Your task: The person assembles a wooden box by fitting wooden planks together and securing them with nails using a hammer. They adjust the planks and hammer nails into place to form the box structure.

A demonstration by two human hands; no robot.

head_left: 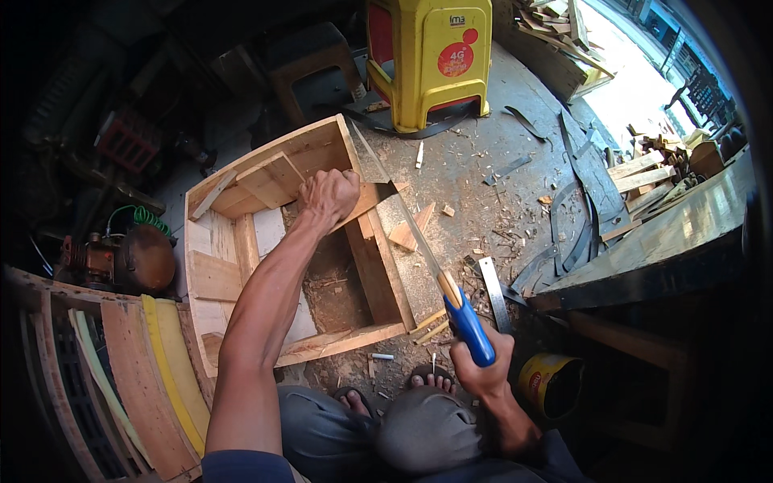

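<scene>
My right hand (pixel 485 361) is closed around the blue handle of a handsaw (pixel 431 262). The saw's long blade slants up and to the left, crossing the end of a small wooden board (pixel 366 201). That board lies over the right edge of an open wooden frame (pixel 390 278), its tip sticking out past the edge. Pressed down on the board, my left hand (pixel 330 196) has its fingers curled around it. Several short wooden pieces are fixed inside the frame's corners. A loose wood offcut (pixel 411 229) rests on the floor beside the blade.
Ahead stands a yellow plastic stool (pixel 431 64). A metal ruler (pixel 493 294) and wood scraps lie right of the frame, with black strips (pixel 568 229) beyond. A yellow tin (pixel 551 385) is near my right knee. Left are a compressor (pixel 145 258) and curved wooden slats (pixel 153 370).
</scene>
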